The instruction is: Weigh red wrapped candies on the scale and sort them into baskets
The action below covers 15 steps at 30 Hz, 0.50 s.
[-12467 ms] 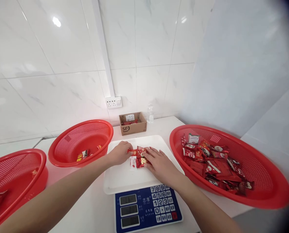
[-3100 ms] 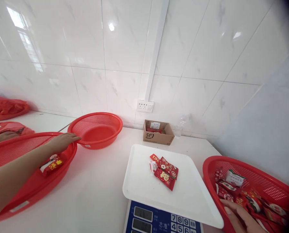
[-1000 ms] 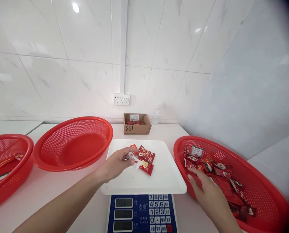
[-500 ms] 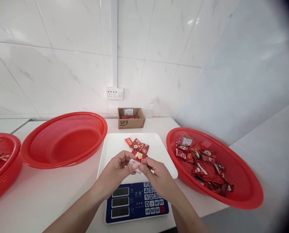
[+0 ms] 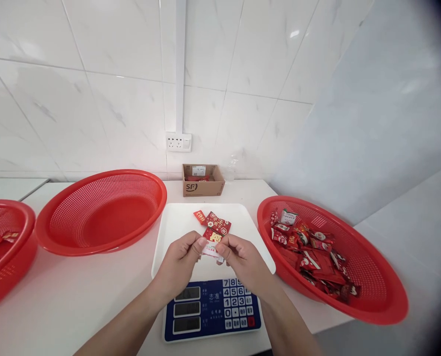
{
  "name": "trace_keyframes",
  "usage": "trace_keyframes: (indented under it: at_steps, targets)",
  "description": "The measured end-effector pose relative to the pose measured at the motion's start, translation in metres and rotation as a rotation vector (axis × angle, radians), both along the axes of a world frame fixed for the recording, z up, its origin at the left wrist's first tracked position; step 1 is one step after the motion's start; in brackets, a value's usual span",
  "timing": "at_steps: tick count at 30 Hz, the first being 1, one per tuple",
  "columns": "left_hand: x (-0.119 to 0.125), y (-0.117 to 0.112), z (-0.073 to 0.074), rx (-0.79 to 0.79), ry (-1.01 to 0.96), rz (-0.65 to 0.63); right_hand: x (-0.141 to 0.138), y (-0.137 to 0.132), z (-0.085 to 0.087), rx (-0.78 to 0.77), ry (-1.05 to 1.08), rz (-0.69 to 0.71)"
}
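Two bare forearms enter from the bottom edge of the view, the left forearm (image 5: 126,316) slanting up to the right and the right forearm (image 5: 285,316) slanting up to the left, so that they converge toward the middle. The left hand (image 5: 179,259) and the right hand (image 5: 244,259) face each other nearly level, close together, with a narrow gap between their tips. Each has its back turned outward and its fingers curled in. The left thumb (image 5: 200,244) and the right thumb (image 5: 222,250) point inward and press against the bent index fingers in a fingertip pinch. Both wrists look nearly straight.
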<state>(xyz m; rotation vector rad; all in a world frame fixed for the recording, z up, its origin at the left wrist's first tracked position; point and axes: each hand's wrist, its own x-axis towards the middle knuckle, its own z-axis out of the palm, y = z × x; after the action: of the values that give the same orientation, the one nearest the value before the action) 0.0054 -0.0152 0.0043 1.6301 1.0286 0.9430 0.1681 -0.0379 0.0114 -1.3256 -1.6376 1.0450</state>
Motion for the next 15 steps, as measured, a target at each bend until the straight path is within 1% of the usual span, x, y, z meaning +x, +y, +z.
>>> trace_keyframes:
  at_steps: [5,8,11,15]
  targets:
    - [-0.004,-0.005,0.003,-0.023,0.007,-0.048,-0.001,-0.007,0.0,-0.024,0.019,-0.012]
    - [-0.004,-0.009,0.004,-0.047,0.007,-0.127,-0.004,-0.011,-0.002,-0.005,0.035,-0.038]
    - [-0.003,-0.01,0.002,-0.087,-0.036,-0.179,-0.007,-0.012,-0.005,-0.01,0.043,-0.035]
    - [-0.004,-0.008,-0.001,-0.141,-0.095,-0.206,-0.006,-0.012,-0.008,-0.038,0.059,-0.004]
